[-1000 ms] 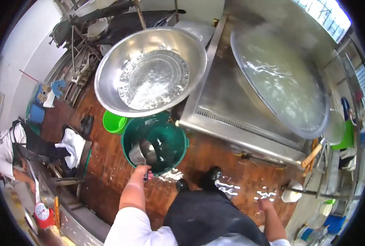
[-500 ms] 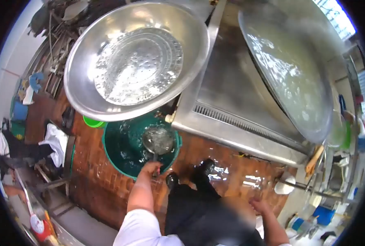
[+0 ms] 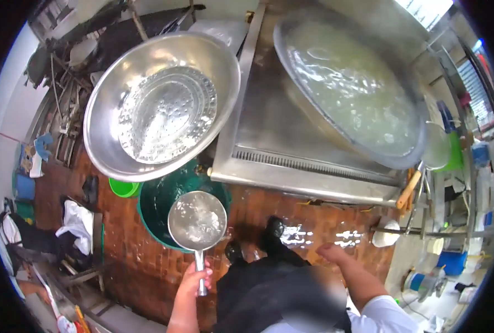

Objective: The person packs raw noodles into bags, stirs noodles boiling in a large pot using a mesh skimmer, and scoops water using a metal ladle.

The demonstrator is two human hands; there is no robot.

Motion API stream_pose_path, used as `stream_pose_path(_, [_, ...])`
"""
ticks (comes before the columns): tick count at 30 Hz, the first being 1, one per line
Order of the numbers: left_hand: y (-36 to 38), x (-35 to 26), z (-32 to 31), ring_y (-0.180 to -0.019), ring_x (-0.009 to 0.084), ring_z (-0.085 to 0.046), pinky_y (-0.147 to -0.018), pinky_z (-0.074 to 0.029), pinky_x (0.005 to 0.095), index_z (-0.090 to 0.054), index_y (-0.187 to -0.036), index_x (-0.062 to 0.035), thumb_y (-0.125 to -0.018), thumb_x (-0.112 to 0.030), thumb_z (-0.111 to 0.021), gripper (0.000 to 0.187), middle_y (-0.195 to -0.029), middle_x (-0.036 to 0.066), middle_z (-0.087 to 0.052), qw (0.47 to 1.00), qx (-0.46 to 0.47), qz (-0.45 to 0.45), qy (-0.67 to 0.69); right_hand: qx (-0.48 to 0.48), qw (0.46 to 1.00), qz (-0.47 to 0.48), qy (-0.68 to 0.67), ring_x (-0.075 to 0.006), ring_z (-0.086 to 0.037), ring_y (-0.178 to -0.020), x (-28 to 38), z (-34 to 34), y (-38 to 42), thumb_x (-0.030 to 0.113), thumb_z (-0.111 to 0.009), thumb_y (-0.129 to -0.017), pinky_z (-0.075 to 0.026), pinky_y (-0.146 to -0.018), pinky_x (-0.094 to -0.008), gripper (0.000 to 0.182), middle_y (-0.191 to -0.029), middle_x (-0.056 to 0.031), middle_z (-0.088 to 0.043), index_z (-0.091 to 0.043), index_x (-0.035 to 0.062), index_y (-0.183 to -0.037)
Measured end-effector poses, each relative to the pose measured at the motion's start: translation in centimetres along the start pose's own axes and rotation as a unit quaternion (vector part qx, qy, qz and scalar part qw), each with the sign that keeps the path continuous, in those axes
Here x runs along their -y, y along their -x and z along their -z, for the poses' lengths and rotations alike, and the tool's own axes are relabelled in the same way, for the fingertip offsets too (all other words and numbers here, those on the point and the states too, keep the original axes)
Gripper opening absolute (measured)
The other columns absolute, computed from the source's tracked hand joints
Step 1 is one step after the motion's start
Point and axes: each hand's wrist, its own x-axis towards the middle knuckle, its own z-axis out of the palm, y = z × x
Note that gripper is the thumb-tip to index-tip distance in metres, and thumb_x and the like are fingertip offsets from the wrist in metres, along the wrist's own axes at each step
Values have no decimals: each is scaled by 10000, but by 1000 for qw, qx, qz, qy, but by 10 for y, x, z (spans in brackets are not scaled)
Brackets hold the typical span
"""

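My left hand (image 3: 194,279) is closed around the handle of a round metal dipper (image 3: 198,221). Clear water lies in the dipper's bowl, which is above the near rim of a dark green bucket (image 3: 152,226). Part of the bucket's inside is hidden behind the dipper. To the right, my right hand (image 3: 331,253) hangs in the air above the wet floor, loosely open and holding nothing. Beyond the bucket is a wide steel basin (image 3: 104,129) with a pattern of dots and rings in its shiny bottom.
A steel stove (image 3: 258,122) carries a large steaming pan of cloudy liquid (image 3: 352,83). A wooden handle (image 3: 409,190) juts out at its front corner. A light green container (image 3: 124,187) stands beside the bucket. The brick-patterned floor (image 3: 308,222) is wet. Shelving (image 3: 452,233) lines the right.
My left hand has lifted the dipper out of the bucket and drawn it toward my body, with water in it. My right hand has moved up and to the left.
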Motion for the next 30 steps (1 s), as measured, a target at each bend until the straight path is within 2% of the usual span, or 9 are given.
stream_pose_path(4, [47, -30, -48, -425, 146, -469, -399, -423, 294, -474, -985, -89, -711, -26, -638, 326, -593, 30, -456, 997, 69, -16, 0, -7, 998, 50, -26, -165, -610, -750, -2, -8, -27, 401, -570, -816, -487, -663, -318, 382, -868, -66, -654, -650, 92, -1027])
stream_pose_path(6, [58, -41, -74, -414, 151, -466, -387, -425, 295, -471, -991, -60, -693, -14, -646, 349, -598, 37, -458, 995, 93, -38, -15, 43, 993, 88, 61, -302, -599, -940, -14, -13, -56, 385, -437, -852, -467, -823, -382, 402, -1050, -125, -630, -630, 104, -1067])
stream_pose_path(7, [64, -50, -93, -410, 148, -458, -379, -418, 295, -469, -986, -54, -692, -11, -638, 342, -597, 36, -452, 993, 104, -52, -26, 78, 961, 102, 244, -297, -612, -909, 12, 7, -46, 331, -445, -846, -480, -794, -392, 345, -1045, -121, -627, -648, 111, -1019])
stream_pose_path(11, [62, -88, -163, -398, 157, -465, -371, -414, 298, -464, -1002, -27, -681, -1, -633, 363, -601, 49, -475, 981, 173, -71, -45, 44, 911, 256, 320, -284, -631, -860, -42, 4, -96, 252, -455, -838, -485, -773, -395, 295, -1029, -152, -625, -660, 80, -963])
stream_pose_path(17, [47, -153, -296, -412, 138, -488, -373, -415, 259, -461, -1033, -20, -724, -85, -680, 384, -599, 31, -491, 948, 210, -131, -201, 33, 982, -92, -164, -246, -636, -731, -70, 53, -74, 377, -571, -799, -494, -691, -358, 349, -780, -87, -673, -654, 75, -953])
stream_pose_path(23, [-2, -195, -416, -427, 121, -493, -389, -403, 241, -490, -985, -25, -721, -91, -670, 327, -615, 19, -500, 883, 129, -176, -415, -29, 989, 83, -120, -214, -637, -678, -204, 5, -121, 388, -582, -818, -509, -666, -368, 380, -830, -88, -674, -623, 57, -999])
stream_pose_path(25, [-21, -206, -443, -431, 118, -491, -397, -392, 235, -502, -952, -35, -725, -79, -645, 272, -622, 22, -504, 876, 145, -171, -428, -30, 897, -170, -407, -269, -646, -774, -168, 12, -83, 359, -590, -787, -512, -697, -366, 373, -903, -125, -666, -607, 100, -1056])
stream_pose_path(27, [-39, -213, -465, -433, 123, -493, -401, -392, 250, -521, -903, -38, -722, -95, -648, 229, -626, 22, -510, 860, 146, -176, -455, -97, 964, 40, -243, -226, -592, -598, -217, -26, -106, 313, -600, -825, -465, -509, -339, 305, -781, -125, -627, -574, 77, -1017])
stream_pose_path(30, [-65, -224, -490, -441, 138, -495, -404, -396, 275, -520, -862, -21, -719, -90, -665, 215, -638, 42, -524, 837, 147, -187, -494, -130, 934, 96, -318, -193, -519, -456, -262, -79, -137, 296, -598, -845, -405, -381, -306, 230, -656, -97, -569, -537, 94, -937])
